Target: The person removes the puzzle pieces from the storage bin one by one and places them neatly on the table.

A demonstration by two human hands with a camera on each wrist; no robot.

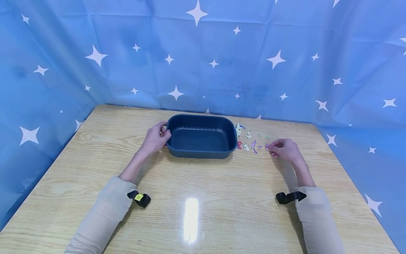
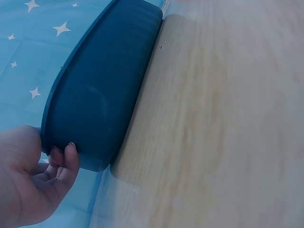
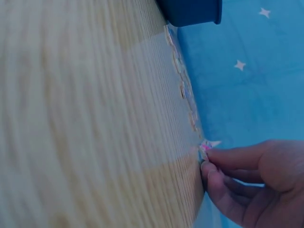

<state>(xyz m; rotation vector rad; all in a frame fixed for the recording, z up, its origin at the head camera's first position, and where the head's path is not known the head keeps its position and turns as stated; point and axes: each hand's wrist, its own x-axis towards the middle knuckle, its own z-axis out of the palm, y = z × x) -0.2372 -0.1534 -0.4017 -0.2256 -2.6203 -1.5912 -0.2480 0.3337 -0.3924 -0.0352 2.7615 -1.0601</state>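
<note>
A dark blue rectangular bin (image 1: 200, 154) stands at the back middle of the table. My left hand (image 1: 155, 137) grips its left end, thumb and fingers at the rim; the left wrist view shows fingertips (image 2: 71, 148) against the bin's wall. To the right of the bin, my right hand (image 1: 286, 151) pinches a small flat pink piece (image 3: 206, 146) between thumb and fingers, close over the tabletop. Beside it lie two short rows of small flat colourful cut-out pieces, among them a red one (image 1: 239, 145), a white one (image 1: 246, 147) and a purple one (image 1: 254, 146).
In the back row, a larger pale cut-out (image 1: 239, 130) lies close to the bin's right end, with smaller ones, including a green one (image 1: 266, 137), further right. The wooden table (image 1: 222, 197) ends at a blue star-patterned cloth (image 1: 190, 70) behind and at the sides.
</note>
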